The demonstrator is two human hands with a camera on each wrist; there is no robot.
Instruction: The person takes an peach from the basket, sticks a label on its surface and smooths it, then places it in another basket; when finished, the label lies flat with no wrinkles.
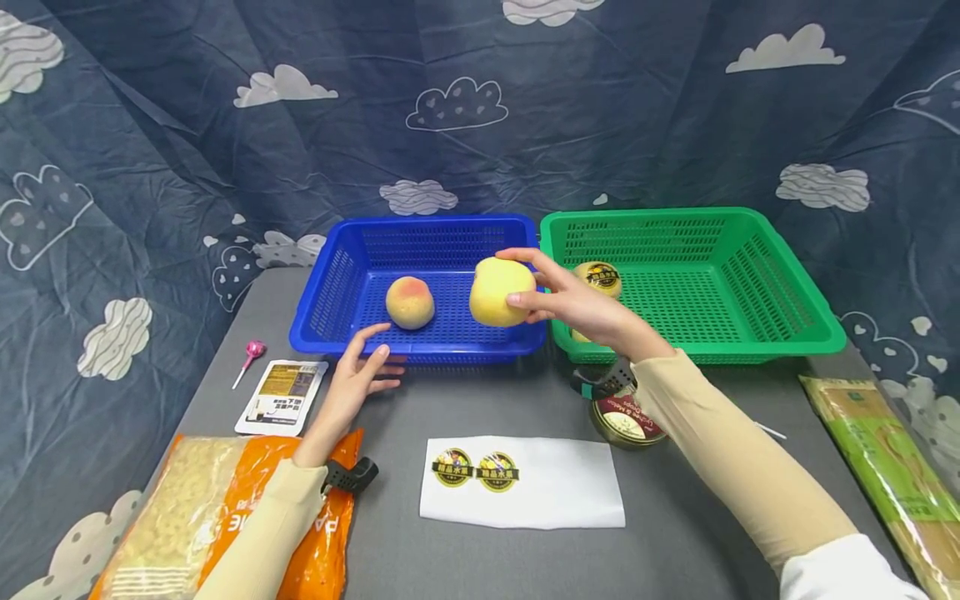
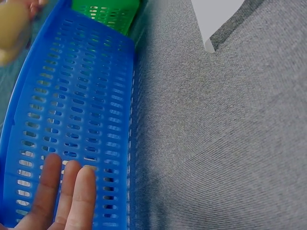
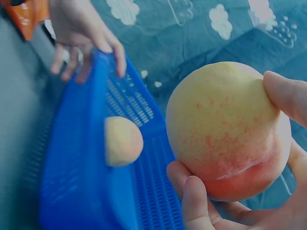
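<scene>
My right hand (image 1: 570,302) grips a yellow peach (image 1: 497,292) above the right part of the blue basket (image 1: 420,348). In the right wrist view this peach (image 3: 228,129) shows a red blush and a crease, with fingers and thumb around it. Another peach (image 1: 410,302) lies in the blue basket, toward its left. My left hand (image 1: 358,375) is at the basket's front rim with its fingers spread and nothing in them. The left wrist view has its straight fingers (image 2: 84,196) against the basket's slotted side.
A green basket (image 1: 750,357) on the right holds a peach with a black-and-gold sticker (image 1: 602,275). In front lies a white sheet (image 1: 562,483) with two stickers. Around are a round tin (image 1: 626,419), orange bag (image 1: 217,500), white pouch (image 1: 283,396), lollipop (image 1: 255,348) and green-brown packet (image 1: 885,458).
</scene>
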